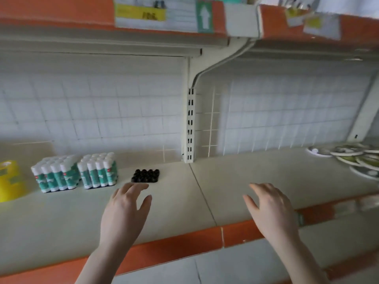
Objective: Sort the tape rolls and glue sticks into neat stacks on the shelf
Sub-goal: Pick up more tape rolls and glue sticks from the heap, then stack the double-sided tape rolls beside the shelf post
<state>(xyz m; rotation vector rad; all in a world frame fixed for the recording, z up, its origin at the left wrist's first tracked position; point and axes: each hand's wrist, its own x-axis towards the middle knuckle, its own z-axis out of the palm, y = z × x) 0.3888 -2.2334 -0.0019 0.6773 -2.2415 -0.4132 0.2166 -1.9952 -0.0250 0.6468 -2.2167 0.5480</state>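
Shelf: glue sticks, black tray, perhaps tape rolls.

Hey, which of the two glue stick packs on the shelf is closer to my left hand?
The right-hand glue stick pack, the one next to the small black block. The other pack sits farther from your left hand, beside the yellow item.

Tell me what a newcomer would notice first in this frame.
Two open hands, left hand and right hand, hover over the bare middle of the shelf. At far left stand two glue stick packs beside a small black tray; flat tape rolls lie far right.
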